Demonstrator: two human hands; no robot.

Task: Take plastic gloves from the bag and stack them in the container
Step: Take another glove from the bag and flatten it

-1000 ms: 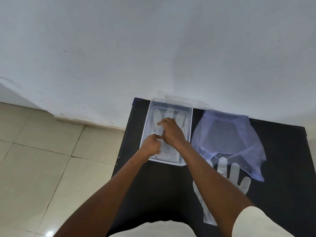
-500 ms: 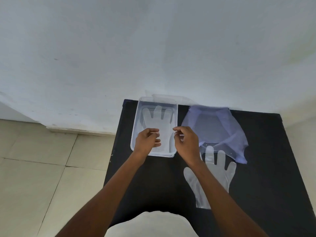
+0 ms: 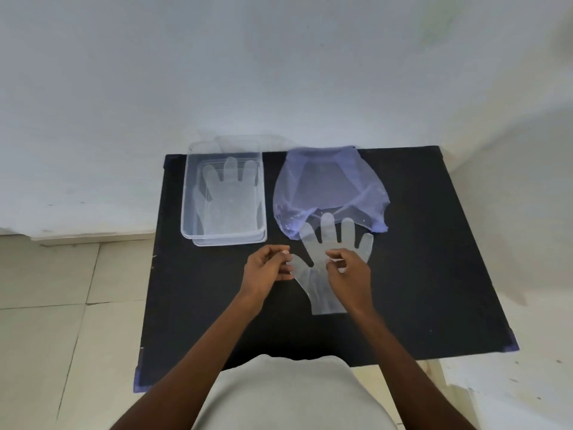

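Observation:
A clear plastic glove (image 3: 322, 274) lies flat on the black table (image 3: 434, 259), its fingers pointing at the mouth of the bluish translucent bag (image 3: 328, 184). My right hand (image 3: 352, 274) hovers over the glove's palm with thumb and forefinger bent and slightly apart. Loosely curled and holding nothing, my left hand (image 3: 266, 270) is beside the glove's thumb. A clear rectangular container (image 3: 186, 209) stands at the table's back left. Flat inside it lies another glove (image 3: 229, 200).
The table stands against a white wall (image 3: 279, 72). Tiled floor (image 3: 62, 290) lies to the left, past the table's left edge. A clear lid (image 3: 269, 141) leans behind the container. Bare black table surface extends to the right of the bag.
Both hands have pulled back out of the container, leaving a glove inside, and moved right and nearer to me, onto the loose glove in front of the bag.

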